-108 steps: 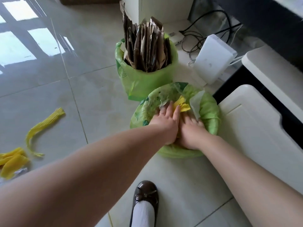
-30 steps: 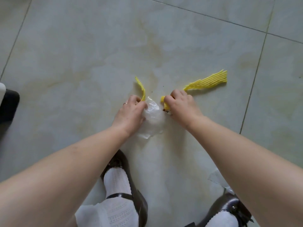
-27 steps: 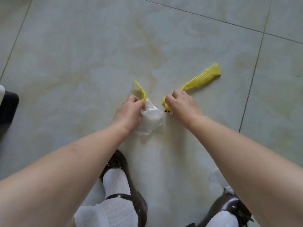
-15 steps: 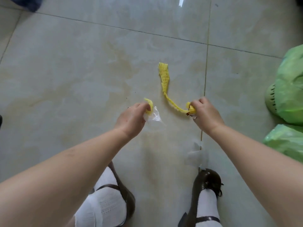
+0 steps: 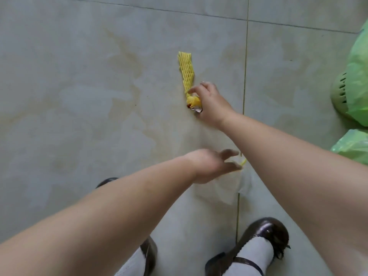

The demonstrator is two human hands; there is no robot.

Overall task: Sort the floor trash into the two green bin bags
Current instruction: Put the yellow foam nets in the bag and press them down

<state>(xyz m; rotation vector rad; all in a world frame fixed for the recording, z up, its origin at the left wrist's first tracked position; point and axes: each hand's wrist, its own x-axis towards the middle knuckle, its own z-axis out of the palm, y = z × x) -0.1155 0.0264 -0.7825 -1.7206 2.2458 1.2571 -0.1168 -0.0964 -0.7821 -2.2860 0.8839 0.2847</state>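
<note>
Down low, her right hand [image 5: 209, 104] clutches the bunched end of a yellow foam net [image 5: 186, 71] trailing beyond her fingers, while her left hand [image 5: 211, 166] pinches clear plastic wrap [image 5: 229, 188], green bin bags [image 5: 358, 82] farther right.

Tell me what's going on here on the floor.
A person is picking trash off the tiled floor. The right hand grips the bunched end of a yellow foam net, which trails on the tile. The left hand reaches toward clear plastic wrap near the shoes. Green bin bags sit at the right.
</note>
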